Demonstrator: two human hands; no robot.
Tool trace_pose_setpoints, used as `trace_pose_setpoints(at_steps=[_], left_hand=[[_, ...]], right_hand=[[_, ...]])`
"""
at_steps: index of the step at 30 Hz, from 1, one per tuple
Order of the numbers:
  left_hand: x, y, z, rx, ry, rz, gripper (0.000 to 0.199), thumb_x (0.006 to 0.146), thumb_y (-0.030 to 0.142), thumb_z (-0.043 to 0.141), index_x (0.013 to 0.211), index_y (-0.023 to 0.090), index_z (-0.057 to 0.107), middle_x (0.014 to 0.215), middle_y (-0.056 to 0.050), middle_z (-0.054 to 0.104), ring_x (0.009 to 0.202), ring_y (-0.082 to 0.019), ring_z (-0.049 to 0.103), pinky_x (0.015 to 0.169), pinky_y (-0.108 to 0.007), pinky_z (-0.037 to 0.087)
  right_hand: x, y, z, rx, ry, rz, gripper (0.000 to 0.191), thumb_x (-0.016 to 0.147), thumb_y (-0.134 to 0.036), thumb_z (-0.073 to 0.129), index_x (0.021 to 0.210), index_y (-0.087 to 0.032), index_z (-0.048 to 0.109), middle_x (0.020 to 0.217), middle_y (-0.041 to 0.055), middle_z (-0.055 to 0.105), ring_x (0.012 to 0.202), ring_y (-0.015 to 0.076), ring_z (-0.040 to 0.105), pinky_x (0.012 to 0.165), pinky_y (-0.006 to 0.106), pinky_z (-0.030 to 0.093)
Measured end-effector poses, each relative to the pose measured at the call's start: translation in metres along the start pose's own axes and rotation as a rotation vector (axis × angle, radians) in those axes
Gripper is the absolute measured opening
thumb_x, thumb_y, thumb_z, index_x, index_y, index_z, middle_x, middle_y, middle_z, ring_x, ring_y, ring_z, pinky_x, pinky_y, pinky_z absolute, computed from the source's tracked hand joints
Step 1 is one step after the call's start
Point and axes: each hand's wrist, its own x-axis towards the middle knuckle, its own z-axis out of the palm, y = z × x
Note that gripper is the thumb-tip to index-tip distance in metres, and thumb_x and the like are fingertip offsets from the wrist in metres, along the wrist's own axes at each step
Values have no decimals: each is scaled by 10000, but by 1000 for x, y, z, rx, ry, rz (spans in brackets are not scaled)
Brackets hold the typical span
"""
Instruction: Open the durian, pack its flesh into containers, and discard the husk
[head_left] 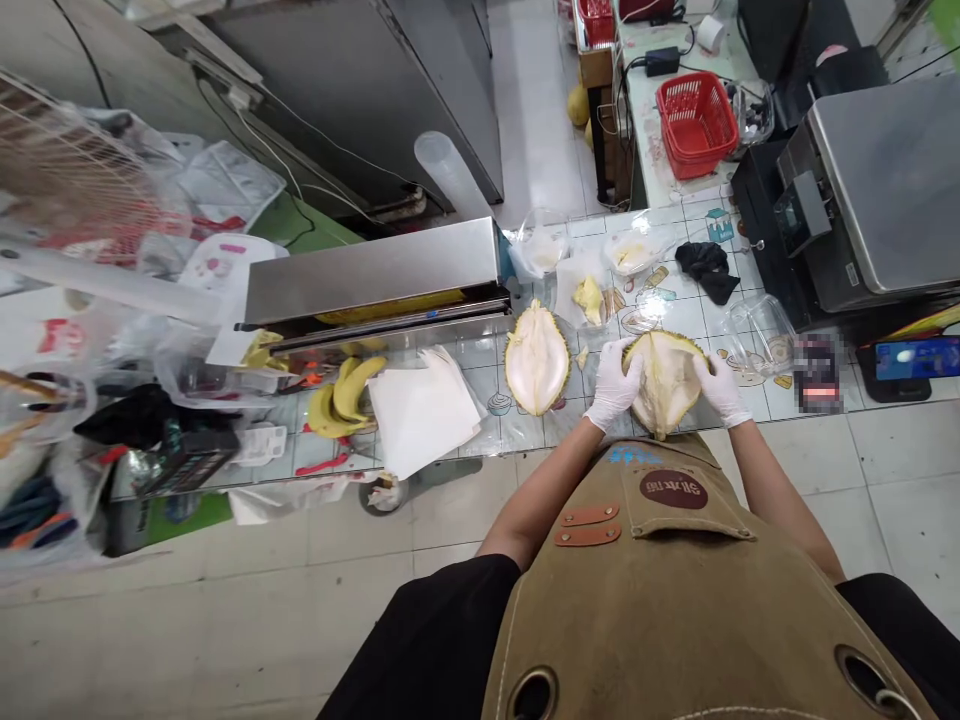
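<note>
Both hands, in white disposable gloves, are working at the front edge of a tiled counter [679, 318]. The left hand [613, 384] is gripping the left edge of a durian half [666, 382], with its fingers curled over the pale inner surface. The right hand [721, 388] is gripping the right edge of the same durian half, with its fingers spread over the rim. The durian half is sitting on the counter directly in front of the person's brown canvas apron [667, 600], between the two hands, with its pale inside facing up and its spiky green rind around the rim.

A second durian half [536, 360] is lying open-side up just to the left of the hands. Behind it, a clear plastic bag [589, 300] is holding yellow durian flesh. A clear plastic tray [757, 335] is standing to the right of the right hand, and a black cloth [706, 270] is lying farther back. White paper sheets [420, 410] and yellow bananas [341, 400] are resting to the left, near a steel sealing machine [371, 275]. A steel scale [877, 180] is standing at the far right, and a red basket [697, 125] is sitting on a separate table [660, 140] beyond the counter.
</note>
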Motion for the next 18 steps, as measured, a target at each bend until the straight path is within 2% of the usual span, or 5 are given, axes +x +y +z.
trace_pose_setpoints(at_steps=[2,5,10,18], left_hand=[[0,-1,5,23,29,-13,344,1096,376,604,1363,172,674,1288,-168,693,1255,-302,663,1159,-465,530],[5,0,13,48,55,-76,310,1112,357,578,1347,183,679,1287,-168,697,1258,-306,657,1168,-470,523],[21,2,19,26,36,-143,281,1110,321,592,1340,204,704,1337,-157,725,1287,-298,672,1190,-452,519],[38,3,15,-48,11,-230,293,1099,317,634,1358,195,694,1370,-143,755,1292,-278,699,1180,-423,536]], right_hand=[[-2,-9,5,-62,74,-18,564,979,-799,538,826,-256,532,802,-16,569,797,203,506,777,340,435],[-3,-17,11,-108,124,-5,602,996,-841,483,848,-261,541,788,-8,575,795,219,510,774,344,410],[4,-18,9,-174,120,38,648,982,-883,462,849,-259,572,773,20,616,777,234,509,770,357,412],[11,-21,10,-160,121,77,663,941,-887,519,836,-241,623,767,39,643,767,232,506,793,377,454]])
